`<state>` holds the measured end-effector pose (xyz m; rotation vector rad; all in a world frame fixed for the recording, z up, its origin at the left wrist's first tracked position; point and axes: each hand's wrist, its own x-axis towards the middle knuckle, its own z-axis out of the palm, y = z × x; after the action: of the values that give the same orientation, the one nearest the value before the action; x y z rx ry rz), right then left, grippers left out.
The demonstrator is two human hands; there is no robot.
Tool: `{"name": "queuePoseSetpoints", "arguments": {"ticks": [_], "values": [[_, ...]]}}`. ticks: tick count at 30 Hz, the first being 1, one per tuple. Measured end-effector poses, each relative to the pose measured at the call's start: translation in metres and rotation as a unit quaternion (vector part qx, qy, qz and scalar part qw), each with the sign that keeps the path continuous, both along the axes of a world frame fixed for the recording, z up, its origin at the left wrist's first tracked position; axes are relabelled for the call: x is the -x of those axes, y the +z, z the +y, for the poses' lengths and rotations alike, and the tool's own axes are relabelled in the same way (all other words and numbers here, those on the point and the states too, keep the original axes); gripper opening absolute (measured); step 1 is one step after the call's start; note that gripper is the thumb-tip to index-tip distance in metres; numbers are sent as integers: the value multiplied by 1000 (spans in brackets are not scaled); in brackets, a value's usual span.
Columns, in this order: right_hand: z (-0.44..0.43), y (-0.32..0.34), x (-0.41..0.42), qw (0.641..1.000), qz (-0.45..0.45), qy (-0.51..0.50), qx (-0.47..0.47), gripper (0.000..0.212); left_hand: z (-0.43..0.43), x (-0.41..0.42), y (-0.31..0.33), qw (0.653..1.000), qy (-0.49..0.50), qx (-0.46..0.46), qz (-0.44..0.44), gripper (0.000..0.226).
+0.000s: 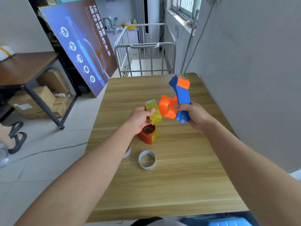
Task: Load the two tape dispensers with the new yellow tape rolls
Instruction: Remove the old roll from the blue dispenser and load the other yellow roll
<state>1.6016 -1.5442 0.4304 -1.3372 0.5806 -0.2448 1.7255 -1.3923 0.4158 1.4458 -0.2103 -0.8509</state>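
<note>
My right hand (193,115) grips the blue handle of a blue and orange tape dispenser (181,98), held up above the wooden table (187,168). Its orange hub (167,108) points left. My left hand (140,119) holds a yellow tape roll (154,115) right beside that hub, touching or nearly touching it. Below my left hand a red dispenser (146,135) stands on the table with a yellow roll (154,135) in it.
A spent white tape core (147,160) lies on the table near the front; another core (127,151) peeks out from under my left forearm. A wall runs along the table's right side. A metal cage cart (145,57) stands behind the table. A blue object (216,221) sits below the front edge.
</note>
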Motion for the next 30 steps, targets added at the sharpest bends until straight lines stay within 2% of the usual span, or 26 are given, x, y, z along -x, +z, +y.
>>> {"name": "queuePoseSetpoints", "arguments": {"ticks": [3,5,9,14,16,19,21,23,27,28,30], "values": [[5,0,-9,1000,11,5,23,49,5,-7,8,1000,-3,24,3,6],[9,1,-14,999,12,12,42,43,7,-12,13,1000,5,25,0,4],[18,3,-22,997,10,41,60,32,11,-21,22,999,38,21,3,20],[29,5,-32,994,12,60,94,38,19,-32,30,995,66,54,57,16],[33,5,-37,993,15,55,106,34,22,-35,32,992,55,76,79,13],[35,8,-41,992,19,42,117,28,26,-38,32,989,67,88,103,22],[38,11,-42,990,27,50,126,28,27,-40,31,987,75,85,112,16],[42,14,-45,986,40,71,143,29,29,-42,32,988,73,72,113,9],[52,17,-53,987,40,71,139,36,27,-40,35,993,73,32,85,15],[54,16,-55,990,35,62,124,39,25,-40,36,995,82,-6,53,23],[57,13,-57,996,20,40,83,39,24,-41,36,989,102,-108,-27,53]]}}
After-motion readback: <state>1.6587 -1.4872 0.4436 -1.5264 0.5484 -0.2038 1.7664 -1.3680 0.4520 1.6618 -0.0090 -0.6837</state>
